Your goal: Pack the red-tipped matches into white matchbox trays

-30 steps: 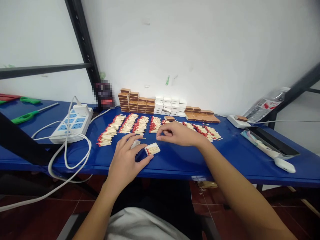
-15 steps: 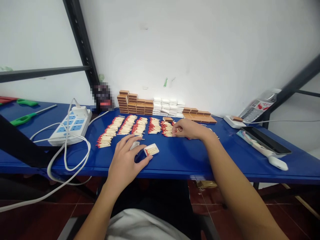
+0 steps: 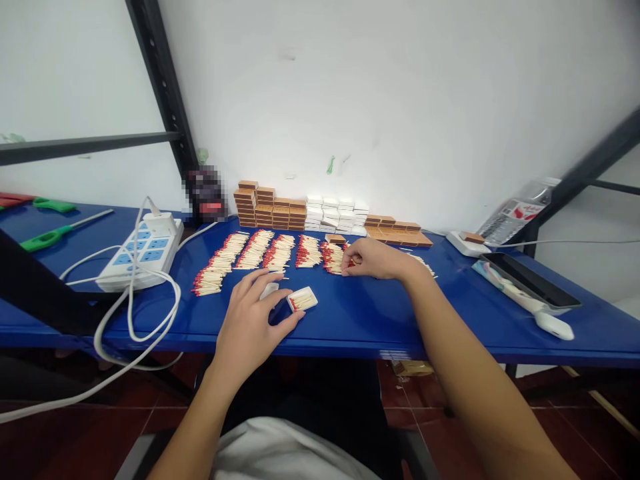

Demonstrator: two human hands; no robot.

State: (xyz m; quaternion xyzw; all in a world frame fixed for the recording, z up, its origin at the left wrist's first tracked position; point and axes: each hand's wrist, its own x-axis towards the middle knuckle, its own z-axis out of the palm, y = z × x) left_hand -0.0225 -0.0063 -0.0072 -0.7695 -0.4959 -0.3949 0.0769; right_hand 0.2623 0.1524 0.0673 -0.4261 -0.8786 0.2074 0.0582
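My right fingers (image 3: 351, 256) are pinching together on matches (image 3: 334, 259) at the end of one row. The right hand (image 3: 379, 259) is resting on the blue table (image 3: 360, 320). My left hand (image 3: 249, 328) is lying loosely spread, its thumb tip touching the open matchbox tray (image 3: 303, 299) near the front edge without clamping it. The tray is holding only a few sticks, so I am judging the filling barely begun, with several rows still lying loose. I am failing to make out whether the pinch is holding anything, or what the small white piece (image 3: 270, 289) under my left fingers is.
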